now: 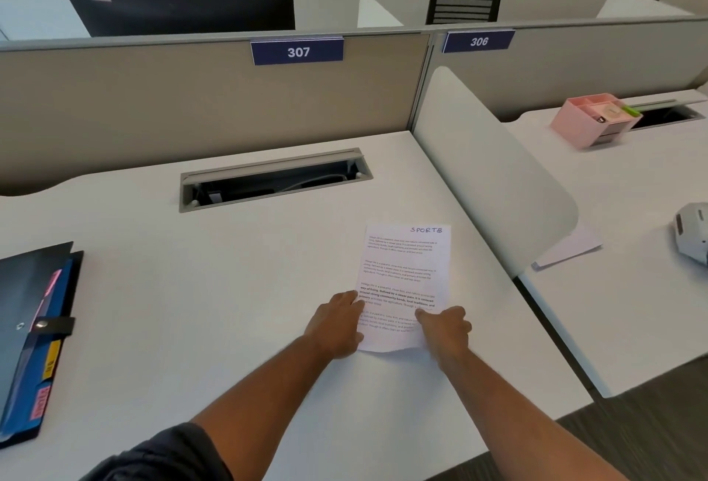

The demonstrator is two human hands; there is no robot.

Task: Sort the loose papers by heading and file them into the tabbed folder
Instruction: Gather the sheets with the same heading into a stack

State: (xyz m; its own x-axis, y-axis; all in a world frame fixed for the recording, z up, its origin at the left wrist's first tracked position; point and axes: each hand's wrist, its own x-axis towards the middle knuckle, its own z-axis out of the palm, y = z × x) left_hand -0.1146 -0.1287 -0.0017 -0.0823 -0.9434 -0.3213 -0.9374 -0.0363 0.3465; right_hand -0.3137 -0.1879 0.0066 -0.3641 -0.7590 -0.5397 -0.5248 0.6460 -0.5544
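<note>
2 hands meet on 1 sheet at the near middle of the white desk. The left hand lies at the paper's left edge, fingers together and reaching onto the page, the thumb seemingly under the margin; whether it presses or pinches I cannot tell for sure. The right hand has curled fingers closed over the lower right part of the page, thumb on top, so it looks like a pinch. The near edge of the paper bows up a little between them, while the far end lies flat on the desk with the handwritten heading "SPORTS" at the top right corner.

The step in hand seems to be picking up this sheet and reading its heading. To do it well, lift by both side edges evenly so the page does not crease, keep the heading uncovered, and match it to a tab before carrying it over.

The tabbed folder lies well apart at the far left of the desk, dark blue, with pink and yellow tabs showing along its edge and a strap with a snap across it. That strap probably needs undoing first, which calls for 1 free hand.

Farther back is an open cable tray, then the partition with signs 307 and 306. Beyond the white divider, on the next desk, more loose paper peeks out, and a pink organiser stands behind.
</note>
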